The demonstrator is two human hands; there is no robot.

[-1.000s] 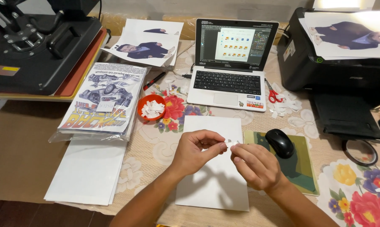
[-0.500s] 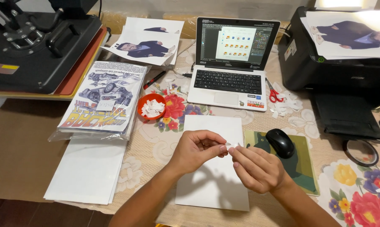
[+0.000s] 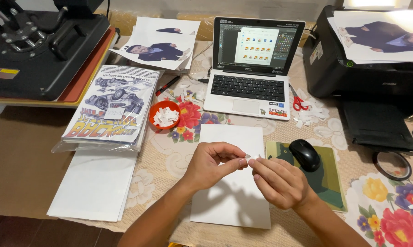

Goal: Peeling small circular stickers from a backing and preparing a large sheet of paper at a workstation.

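At the bottom centre of the frame the left hand and the right hand meet over a white sheet lying flat on the flowered tablecloth. Their fingertips come together on a tiny pale scrap, each hand pinching it between thumb and forefinger; it is too small to tell whether it is tape, a sticker or a slip of paper. The scrap hangs just above the sheet's upper right part and does not seem to touch it, and the sheet looks bare, so the fiddly work with the scrap appears to be in hand, with nothing yet laid down on the paper. Just right of the hands a black mouse sits on a green mat. At the lower left lies a stack of white paper, and above it a bagged pile of printed sheets. Beside that, towards the middle, an orange bowl holds many small white bits, which suggests a fair number of pieces are cut and waiting. Further up stands an open laptop, with red-handled scissors and white offcuts to its right. A heat press fills the upper left, and a black printer the upper right.
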